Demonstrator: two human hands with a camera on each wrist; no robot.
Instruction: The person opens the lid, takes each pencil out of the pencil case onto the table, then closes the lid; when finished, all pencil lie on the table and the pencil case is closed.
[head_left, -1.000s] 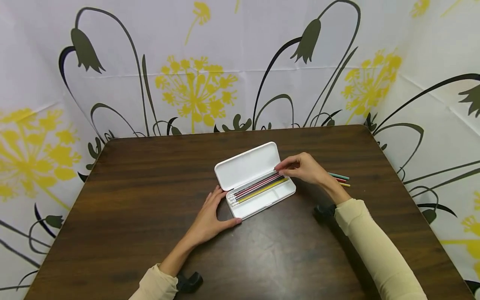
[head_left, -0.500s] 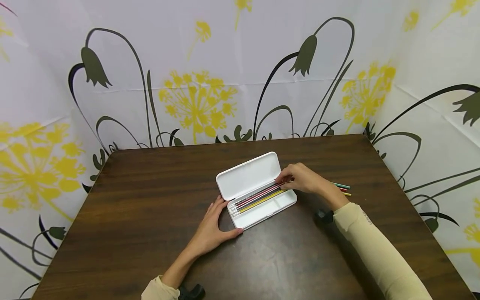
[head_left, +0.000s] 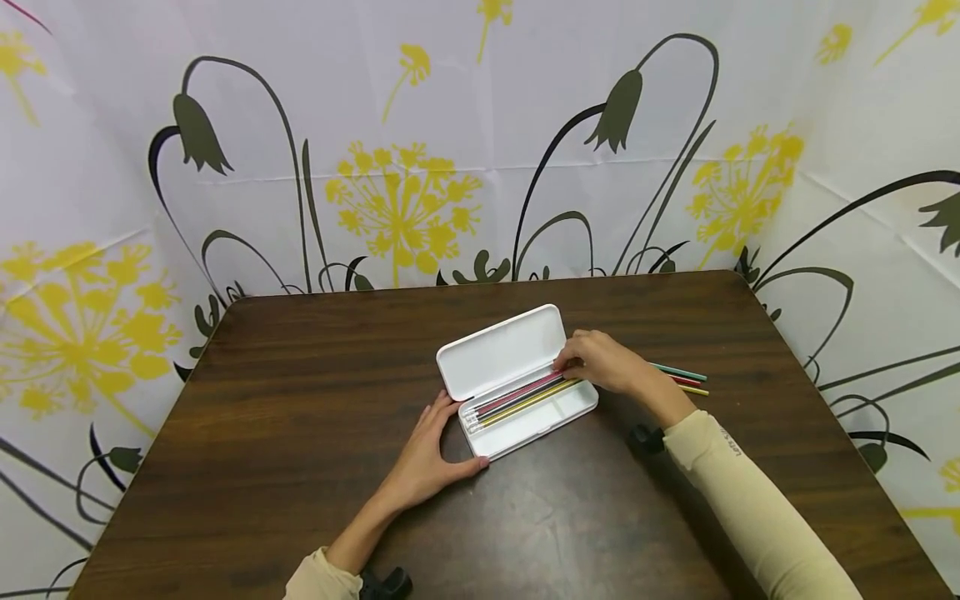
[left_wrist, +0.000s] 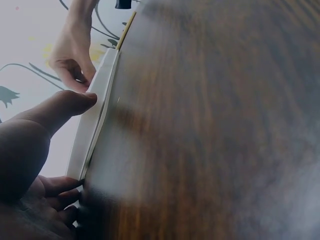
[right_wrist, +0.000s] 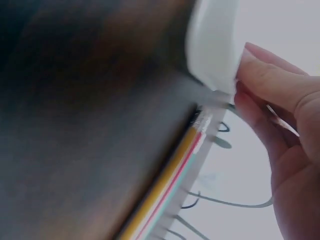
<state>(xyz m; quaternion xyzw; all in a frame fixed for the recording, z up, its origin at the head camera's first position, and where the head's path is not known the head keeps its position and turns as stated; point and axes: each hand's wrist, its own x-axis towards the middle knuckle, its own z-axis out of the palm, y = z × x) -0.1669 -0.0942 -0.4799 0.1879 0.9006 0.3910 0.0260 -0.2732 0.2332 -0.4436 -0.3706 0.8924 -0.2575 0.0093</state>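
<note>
An open white pencil case (head_left: 498,354) lies on the table with its lid tilted back. Several pencils (head_left: 517,402), among them yellow, dark and pinkish-red ones, lie side by side in it, white erasers toward the left. My left hand (head_left: 423,454) holds the case's left end, thumb (left_wrist: 80,102) against the front wall and fingers around the end and back. My right hand (head_left: 603,360) reaches into the case's right end from above, its curled fingers pinching at the right ends of the pencils. The right wrist view shows its fingers (right_wrist: 265,75) close together, their tips hidden by the case wall.
To the right of the case, loose coloured pencils (head_left: 690,379), teal, red and yellow, lie partly behind my right wrist. A brown wood-grain table (head_left: 337,375) stretches around, its far edge against a white flowered cloth (head_left: 480,150). Dark wrist straps (head_left: 386,583) sit on both arms.
The right hand has lowered slightly and its fingers have curled down over the pencils' right ends. A pinkish-red pencil in the row shows more. The left hand keeps its hold on the case.
</note>
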